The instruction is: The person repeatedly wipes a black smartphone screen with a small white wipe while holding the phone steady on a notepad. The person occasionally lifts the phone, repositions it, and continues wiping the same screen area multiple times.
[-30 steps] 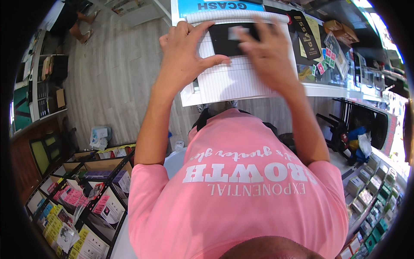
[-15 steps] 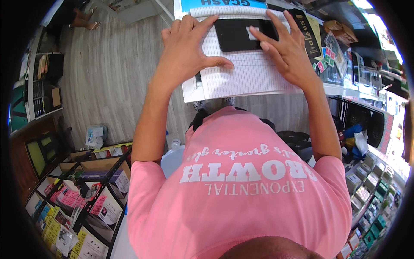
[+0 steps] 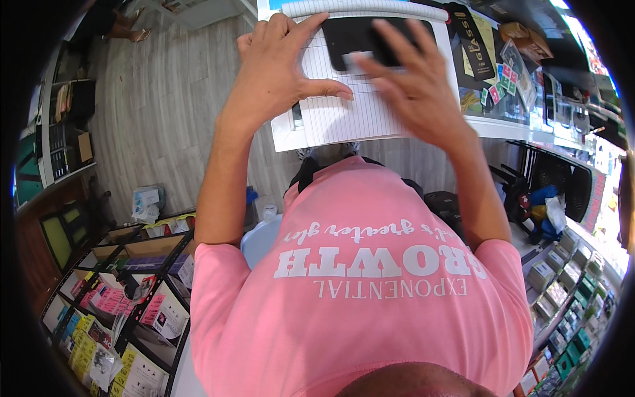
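Note:
A black smartphone (image 3: 345, 41), or a phone-shaped panel, lies flat on an open lined notebook (image 3: 350, 122) at the counter's edge. My left hand (image 3: 274, 69) rests on the page at its left, thumb and index finger spread wide, the index fingertip by the phone's upper left corner. Over the phone, my right hand (image 3: 423, 96) is smeared by motion. A small white wipe (image 3: 354, 58) sits under its fingertips near the phone's lower edge, pressed against the surface. That hand covers the phone's right part.
Right of the notebook, a black packet (image 3: 473, 43) and small colourful stickers (image 3: 506, 79) lie on the glass counter, with a brown box (image 3: 526, 41) behind. Shelves of boxed goods (image 3: 119, 311) stand at lower left. A black chair (image 3: 559, 185) is at right.
My right hand has slid left across the phone, carrying the white wipe from its middle toward its left end. My left hand keeps its spread pose. The view has shifted slightly.

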